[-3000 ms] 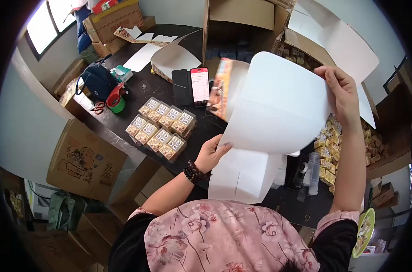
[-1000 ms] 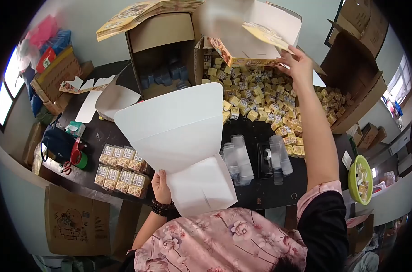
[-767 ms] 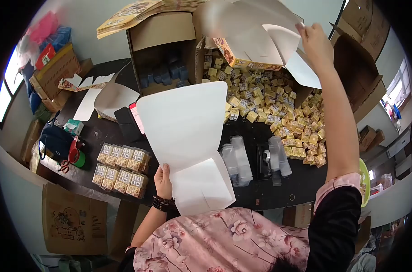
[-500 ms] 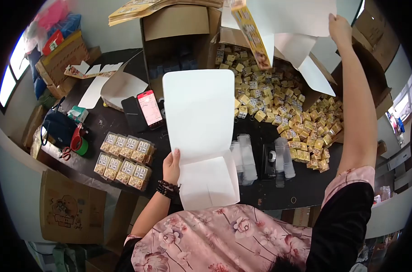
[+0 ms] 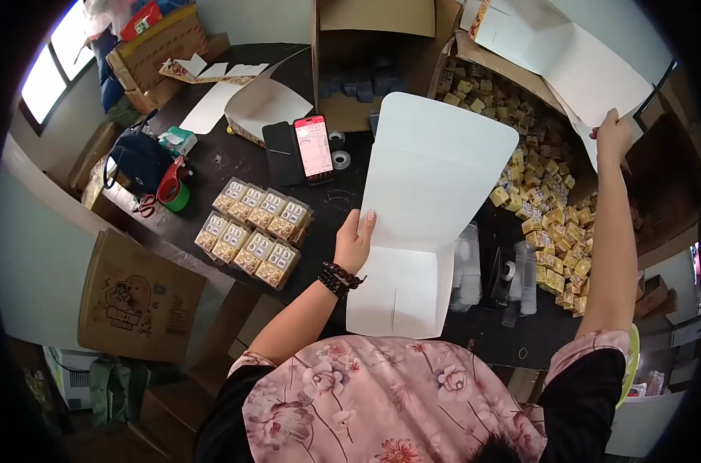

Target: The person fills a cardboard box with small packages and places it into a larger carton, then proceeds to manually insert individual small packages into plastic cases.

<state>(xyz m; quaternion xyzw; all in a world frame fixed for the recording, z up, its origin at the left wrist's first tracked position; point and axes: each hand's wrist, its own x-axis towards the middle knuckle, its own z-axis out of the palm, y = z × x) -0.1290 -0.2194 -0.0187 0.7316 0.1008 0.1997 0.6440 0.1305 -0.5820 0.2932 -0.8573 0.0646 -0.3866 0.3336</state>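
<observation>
My left hand (image 5: 353, 243) grips the left edge of a folding carton (image 5: 435, 185), white inside, whose tall lid stands raised while its shallow tray part rests near my body. At the upper right my right hand (image 5: 614, 139) pinches the edge of another white-lined carton (image 5: 589, 69). That second carton is partly unfolded, with a strip of yellow print at its far side, and lies over the big cardboard box. Clear plastic cases (image 5: 465, 270) lie just right of the first carton.
Packs of small printed boxes (image 5: 250, 228) sit in rows on the black table at left. A phone (image 5: 313, 150), tape rolls and red scissors (image 5: 146, 205) are beyond. Many small yellow boxes (image 5: 551, 224) spill from a large cardboard box at right.
My right hand has come down with the second carton, which now lies over the big box. The first carton's lid leans further right. The whole view has shifted.
</observation>
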